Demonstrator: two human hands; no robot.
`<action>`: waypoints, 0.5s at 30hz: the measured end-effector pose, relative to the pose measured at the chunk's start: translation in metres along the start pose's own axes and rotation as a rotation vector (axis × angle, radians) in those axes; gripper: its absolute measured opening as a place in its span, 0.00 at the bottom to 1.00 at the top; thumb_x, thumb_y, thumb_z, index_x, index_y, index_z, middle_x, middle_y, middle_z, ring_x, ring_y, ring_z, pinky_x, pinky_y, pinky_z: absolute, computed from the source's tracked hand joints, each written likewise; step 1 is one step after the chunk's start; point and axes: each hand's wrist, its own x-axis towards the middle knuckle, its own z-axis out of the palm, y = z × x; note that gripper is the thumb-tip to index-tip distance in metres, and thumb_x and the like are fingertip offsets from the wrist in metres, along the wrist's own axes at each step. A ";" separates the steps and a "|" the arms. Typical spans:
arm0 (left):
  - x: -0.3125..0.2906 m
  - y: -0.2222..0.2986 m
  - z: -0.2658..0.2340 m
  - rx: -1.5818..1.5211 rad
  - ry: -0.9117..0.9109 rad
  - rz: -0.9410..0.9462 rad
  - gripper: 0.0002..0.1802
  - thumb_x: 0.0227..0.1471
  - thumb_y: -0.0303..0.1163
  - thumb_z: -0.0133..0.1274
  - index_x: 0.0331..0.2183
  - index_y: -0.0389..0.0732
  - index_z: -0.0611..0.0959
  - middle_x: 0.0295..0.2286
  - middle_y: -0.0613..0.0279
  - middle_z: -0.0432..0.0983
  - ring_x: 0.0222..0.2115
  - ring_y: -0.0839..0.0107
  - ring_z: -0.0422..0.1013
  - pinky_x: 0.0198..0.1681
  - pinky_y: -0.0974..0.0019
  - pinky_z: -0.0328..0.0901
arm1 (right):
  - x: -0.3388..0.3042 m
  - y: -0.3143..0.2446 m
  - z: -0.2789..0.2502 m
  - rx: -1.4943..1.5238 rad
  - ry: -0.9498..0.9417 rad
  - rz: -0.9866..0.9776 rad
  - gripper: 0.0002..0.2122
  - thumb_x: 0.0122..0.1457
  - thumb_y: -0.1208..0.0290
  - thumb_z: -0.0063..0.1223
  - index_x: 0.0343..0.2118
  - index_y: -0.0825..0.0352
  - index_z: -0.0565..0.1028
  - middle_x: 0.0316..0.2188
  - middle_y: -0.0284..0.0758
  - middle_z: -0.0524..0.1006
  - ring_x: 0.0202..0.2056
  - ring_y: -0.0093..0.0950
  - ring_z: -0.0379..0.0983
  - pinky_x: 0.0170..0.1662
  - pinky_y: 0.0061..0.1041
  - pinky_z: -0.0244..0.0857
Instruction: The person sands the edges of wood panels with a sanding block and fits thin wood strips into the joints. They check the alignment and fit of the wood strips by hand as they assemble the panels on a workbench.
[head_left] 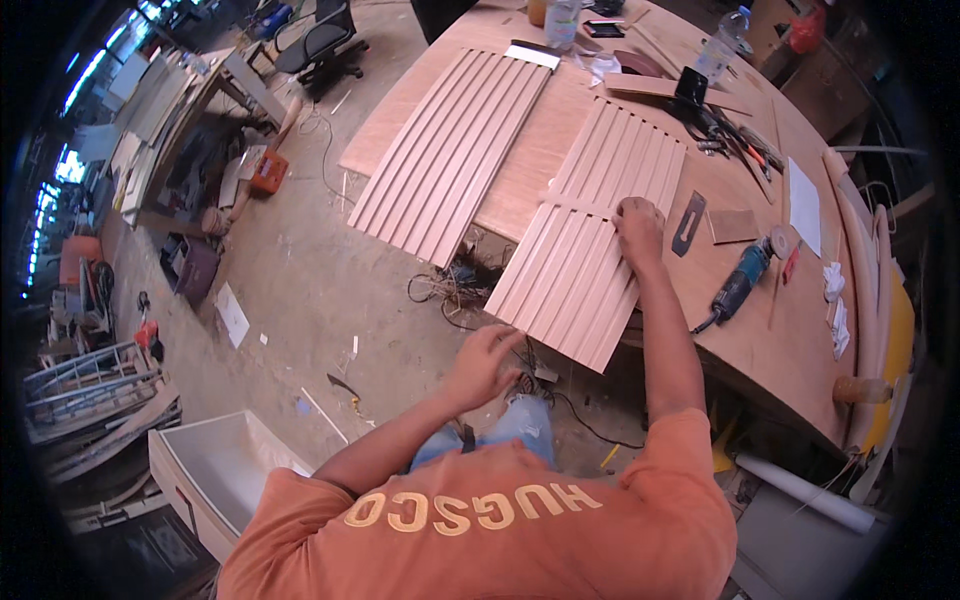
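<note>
A slatted wooden panel [565,265] with lengthwise grooves lies in front of me, its near end jutting past the table edge. My right hand [640,232] rests on its right side, fingers curled down at the end of a thin pale strip [578,206] that crosses the grooves. The fingertips are partly hidden. Just off the panel's near left corner is my left hand [485,365], held in the air with fingers apart and nothing in it. A second grooved panel [455,150] lies to the left, also overhanging the edge.
On the wooden table [740,315] to the right are a teal angle grinder [745,275], a dark flat metal plate [688,222] and several hand tools [735,140]. Plastic bottles [722,45] stand at the back. Cables [455,285] hang below. An open drawer [225,460] sits lower left.
</note>
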 end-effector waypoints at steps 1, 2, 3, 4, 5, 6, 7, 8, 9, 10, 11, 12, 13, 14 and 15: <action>-0.005 -0.005 -0.007 -0.096 0.035 -0.084 0.34 0.50 0.33 0.64 0.57 0.41 0.73 0.52 0.47 0.68 0.54 0.49 0.65 0.59 0.51 0.61 | -0.001 0.000 -0.004 0.000 -0.043 -0.005 0.10 0.56 0.69 0.59 0.39 0.63 0.76 0.40 0.38 0.77 0.49 0.39 0.71 0.58 0.45 0.58; -0.010 -0.012 -0.015 -0.108 0.041 -0.089 0.34 0.50 0.33 0.64 0.57 0.41 0.73 0.52 0.47 0.68 0.54 0.49 0.65 0.59 0.51 0.61 | -0.003 -0.002 -0.005 -0.008 -0.081 -0.002 0.10 0.56 0.69 0.59 0.39 0.63 0.76 0.40 0.38 0.77 0.49 0.39 0.71 0.58 0.45 0.58; -0.014 -0.022 -0.024 -0.161 0.087 -0.120 0.33 0.49 0.31 0.64 0.57 0.41 0.73 0.51 0.47 0.69 0.52 0.50 0.67 0.57 0.52 0.62 | -0.005 -0.002 -0.006 -0.011 -0.075 0.005 0.10 0.56 0.70 0.59 0.40 0.64 0.76 0.40 0.38 0.77 0.48 0.39 0.72 0.58 0.44 0.58; -0.018 -0.032 -0.033 -0.221 0.142 -0.138 0.33 0.49 0.28 0.64 0.56 0.40 0.73 0.50 0.48 0.69 0.51 0.51 0.68 0.55 0.53 0.64 | -0.006 -0.004 -0.005 -0.011 -0.065 0.013 0.10 0.56 0.70 0.59 0.40 0.64 0.76 0.40 0.38 0.77 0.48 0.39 0.72 0.58 0.44 0.59; -0.021 -0.042 -0.042 -0.223 0.137 -0.133 0.33 0.49 0.28 0.64 0.56 0.40 0.73 0.50 0.48 0.69 0.51 0.51 0.68 0.55 0.53 0.64 | -0.007 -0.005 -0.004 -0.031 -0.057 0.016 0.10 0.56 0.70 0.59 0.40 0.64 0.76 0.40 0.38 0.77 0.48 0.39 0.72 0.58 0.44 0.59; -0.024 -0.053 -0.052 -0.251 0.175 -0.149 0.32 0.49 0.29 0.64 0.56 0.39 0.73 0.48 0.48 0.70 0.48 0.52 0.70 0.53 0.54 0.65 | -0.007 -0.006 -0.002 -0.044 -0.027 0.024 0.10 0.56 0.71 0.58 0.40 0.64 0.76 0.39 0.39 0.77 0.47 0.40 0.72 0.57 0.44 0.59; -0.028 -0.064 -0.061 -0.286 0.202 -0.179 0.31 0.50 0.29 0.64 0.55 0.39 0.74 0.46 0.48 0.71 0.45 0.54 0.71 0.50 0.56 0.67 | -0.007 -0.008 0.000 -0.061 -0.027 0.054 0.10 0.56 0.71 0.58 0.41 0.64 0.75 0.39 0.39 0.77 0.45 0.40 0.73 0.56 0.44 0.60; -0.031 -0.074 -0.070 -0.286 0.209 -0.154 0.31 0.50 0.29 0.64 0.55 0.39 0.74 0.46 0.48 0.71 0.45 0.54 0.71 0.50 0.56 0.67 | -0.006 -0.011 0.001 -0.066 0.007 0.039 0.10 0.56 0.71 0.58 0.41 0.64 0.75 0.39 0.39 0.77 0.45 0.40 0.73 0.56 0.44 0.60; -0.036 -0.085 -0.080 -0.314 0.209 -0.159 0.30 0.51 0.29 0.63 0.55 0.38 0.74 0.44 0.48 0.71 0.44 0.55 0.72 0.50 0.57 0.67 | -0.005 -0.016 0.000 -0.077 -0.026 0.086 0.10 0.57 0.71 0.57 0.41 0.65 0.76 0.38 0.40 0.77 0.44 0.42 0.73 0.55 0.44 0.61; -0.041 -0.096 -0.090 -0.338 0.209 -0.165 0.29 0.52 0.29 0.63 0.55 0.38 0.74 0.43 0.49 0.71 0.43 0.56 0.73 0.49 0.58 0.68 | -0.004 -0.025 -0.002 -0.104 -0.061 0.148 0.10 0.57 0.71 0.57 0.42 0.66 0.76 0.38 0.41 0.77 0.43 0.43 0.74 0.54 0.44 0.63; -0.048 -0.106 -0.101 -0.345 0.193 -0.154 0.29 0.52 0.29 0.63 0.55 0.38 0.74 0.43 0.49 0.71 0.43 0.56 0.73 0.49 0.58 0.68 | -0.005 -0.039 -0.005 -0.093 -0.058 0.151 0.10 0.57 0.71 0.57 0.42 0.66 0.76 0.38 0.41 0.77 0.43 0.43 0.74 0.54 0.44 0.63; -0.054 -0.117 -0.114 -0.369 0.161 -0.146 0.28 0.53 0.29 0.62 0.55 0.37 0.75 0.44 0.50 0.72 0.42 0.58 0.74 0.49 0.59 0.68 | -0.007 -0.058 -0.011 0.003 0.007 0.163 0.10 0.59 0.70 0.57 0.42 0.66 0.76 0.36 0.40 0.78 0.40 0.40 0.75 0.49 0.41 0.67; -0.057 -0.128 -0.128 -0.399 0.131 -0.144 0.27 0.53 0.29 0.62 0.55 0.37 0.75 0.44 0.51 0.73 0.41 0.61 0.75 0.48 0.60 0.69 | -0.008 -0.080 -0.020 0.079 0.032 0.248 0.10 0.60 0.70 0.57 0.43 0.67 0.77 0.34 0.39 0.78 0.37 0.37 0.76 0.44 0.37 0.71; -0.058 -0.139 -0.142 -0.400 0.124 -0.128 0.27 0.53 0.29 0.62 0.55 0.37 0.75 0.44 0.51 0.73 0.41 0.61 0.75 0.48 0.60 0.69 | -0.010 -0.109 -0.030 0.086 0.078 0.181 0.10 0.60 0.70 0.57 0.43 0.67 0.77 0.34 0.39 0.78 0.37 0.37 0.76 0.44 0.37 0.71; -0.059 -0.147 -0.157 -0.554 0.108 -0.172 0.26 0.55 0.30 0.61 0.55 0.37 0.75 0.45 0.51 0.74 0.41 0.63 0.75 0.48 0.62 0.69 | -0.016 -0.146 -0.039 0.539 -0.014 0.324 0.11 0.62 0.69 0.56 0.44 0.68 0.77 0.32 0.37 0.78 0.35 0.31 0.76 0.38 0.31 0.72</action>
